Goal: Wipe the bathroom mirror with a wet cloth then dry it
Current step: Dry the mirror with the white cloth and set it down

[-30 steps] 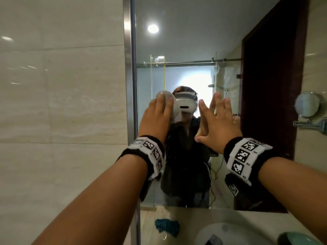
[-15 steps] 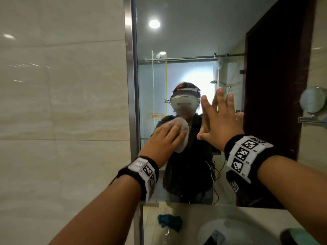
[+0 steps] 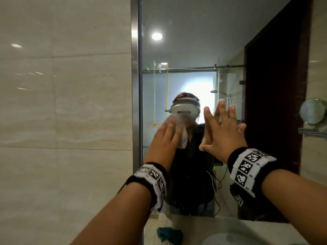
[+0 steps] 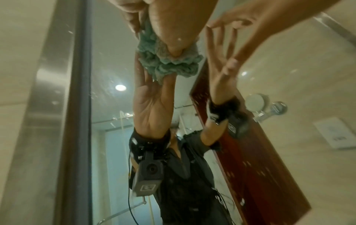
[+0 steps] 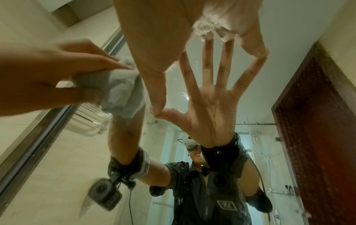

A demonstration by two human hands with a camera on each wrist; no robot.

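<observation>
The bathroom mirror [image 3: 194,41] fills the wall ahead. My left hand [image 3: 166,138] holds a pale bunched cloth [image 3: 184,137] against the glass near the mirror's left edge, just under the reflected headset. In the left wrist view the thumb digs into the cloth [image 4: 169,60]. From the right wrist, the cloth [image 5: 119,89] sits between the left hand's [image 5: 57,73] fingers and thumb. My right hand [image 3: 223,131] is spread with its fingertips on the glass, to the right of the cloth, and it holds nothing.
A steel frame [image 3: 136,85] borders the mirror on the left, with beige tiled wall [image 3: 62,103] beyond it. A teal cloth [image 3: 169,234] lies on the counter beside the sink basin [image 3: 230,239]. A round shaving mirror [image 3: 312,111] sticks out from the right wall.
My left hand swept the cloth down from beside the reflected headset to chest height, then back up a little. The right hand stayed planted on the glass.
</observation>
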